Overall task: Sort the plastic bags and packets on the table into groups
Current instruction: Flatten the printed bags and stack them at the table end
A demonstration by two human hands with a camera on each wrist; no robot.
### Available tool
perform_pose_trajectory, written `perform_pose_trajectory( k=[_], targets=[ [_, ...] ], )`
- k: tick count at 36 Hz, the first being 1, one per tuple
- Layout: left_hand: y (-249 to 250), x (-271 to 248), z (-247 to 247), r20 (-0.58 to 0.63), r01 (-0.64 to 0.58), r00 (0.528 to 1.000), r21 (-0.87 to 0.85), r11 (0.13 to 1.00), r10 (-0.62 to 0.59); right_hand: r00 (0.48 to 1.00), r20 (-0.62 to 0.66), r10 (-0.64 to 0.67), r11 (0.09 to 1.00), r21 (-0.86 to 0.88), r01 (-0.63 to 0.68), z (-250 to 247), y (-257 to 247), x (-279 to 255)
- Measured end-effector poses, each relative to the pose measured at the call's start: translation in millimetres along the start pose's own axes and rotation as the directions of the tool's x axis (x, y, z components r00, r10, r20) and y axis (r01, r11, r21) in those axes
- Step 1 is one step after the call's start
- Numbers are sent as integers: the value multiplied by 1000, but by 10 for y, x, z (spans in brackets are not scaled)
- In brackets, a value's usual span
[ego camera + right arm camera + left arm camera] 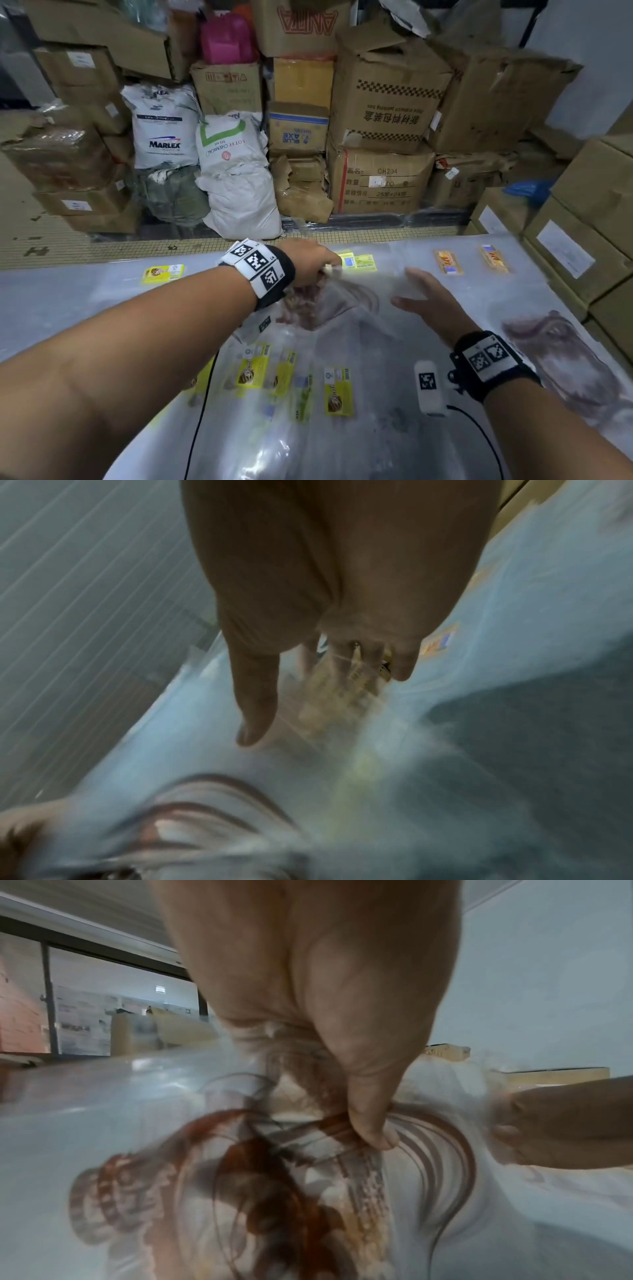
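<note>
My left hand (317, 265) pinches a clear plastic bag with a brown print (329, 305) near the table's middle; the left wrist view shows the thumb (373, 1131) pressed onto that bag (260, 1177), blurred by motion. My right hand (424, 301) hovers just right of it with fingers spread and straight, holding nothing; in the right wrist view its fingers (257, 712) reach over the brown-print bag (205, 818). Clear packets with yellow labels (339, 392) lie in front of me. Another yellow-label packet (163, 273) lies far left, one (358, 262) beyond my left hand.
Two packets with orange labels (448, 262) lie at the back right of the table (68, 308). A second brown-print bag (561, 353) lies at the right. Cardboard boxes (387, 113) and white sacks (236, 171) stand beyond the table; more boxes (582, 240) line the right.
</note>
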State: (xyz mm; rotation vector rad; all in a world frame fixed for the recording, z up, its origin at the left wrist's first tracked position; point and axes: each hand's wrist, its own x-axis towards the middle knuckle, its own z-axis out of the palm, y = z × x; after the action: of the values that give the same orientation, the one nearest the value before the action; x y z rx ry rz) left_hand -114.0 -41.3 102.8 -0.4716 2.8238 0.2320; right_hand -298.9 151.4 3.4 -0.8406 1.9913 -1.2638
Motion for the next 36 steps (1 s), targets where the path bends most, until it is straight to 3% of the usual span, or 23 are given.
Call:
perform_pose_trajectory(
  k=[3,6,9,22,30,36],
  targets=[
    [31,43,-26,-1,18,1000,-52,998,-19,996,65,-64,998,28,62,-13,-66,-27],
    [63,79,-26,13,37,999,-91,995,-36,992,18,-124,989,88,122,-11,-90,-49],
    [96,112,-11,27,49,999,-77,996,-47,995,-24,-102,976,192,105,-27,-83,-44],
    [61,200,20,89,128,988,-43,991,-124,971,-235,-47,978,189,93,-299,53,-83],
    [3,310,18,-30,89,996,-30,996,-90,951,-308,-7,965,246,87,-357,67,-184],
    [128,471,-72,-194,9,981,-10,1000,-11,919,-394,30,949,300,98,-496,108,-212]
  ],
)
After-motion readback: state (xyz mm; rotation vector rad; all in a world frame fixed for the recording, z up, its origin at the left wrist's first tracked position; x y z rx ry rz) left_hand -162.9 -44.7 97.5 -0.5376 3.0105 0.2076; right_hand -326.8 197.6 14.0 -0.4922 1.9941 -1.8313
